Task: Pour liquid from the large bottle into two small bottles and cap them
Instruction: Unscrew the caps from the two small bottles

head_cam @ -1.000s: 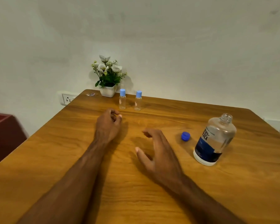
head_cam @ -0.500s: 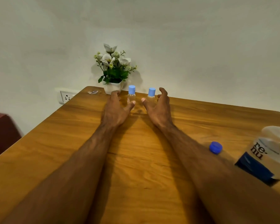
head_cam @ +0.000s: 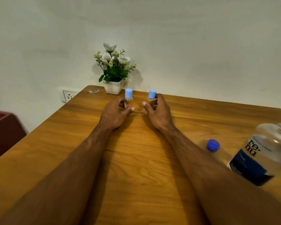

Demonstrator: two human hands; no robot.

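Two small clear bottles with light blue caps stand near the far edge of the wooden table (head_cam: 136, 168). My left hand (head_cam: 115, 114) is wrapped around the left small bottle (head_cam: 128, 96). My right hand (head_cam: 158, 112) grips the right small bottle (head_cam: 152, 95). Both bottles are upright and touch the table. The large clear bottle (head_cam: 263, 153) with a dark blue label stands uncapped at the right, partly behind my right forearm. Its dark blue cap (head_cam: 213, 145) lies on the table just left of it.
A white pot of artificial flowers (head_cam: 113, 73) stands at the table's far edge just behind the small bottles. A small wrapper (head_cam: 93, 91) lies at the far left corner. A wall socket (head_cam: 68, 95) and a dark red cabinet (head_cam: 3, 132) are off the table's left side.
Both hands reached forward from the middle of the table to the small bottles and closed around them, one each. The view shifted left and closer.
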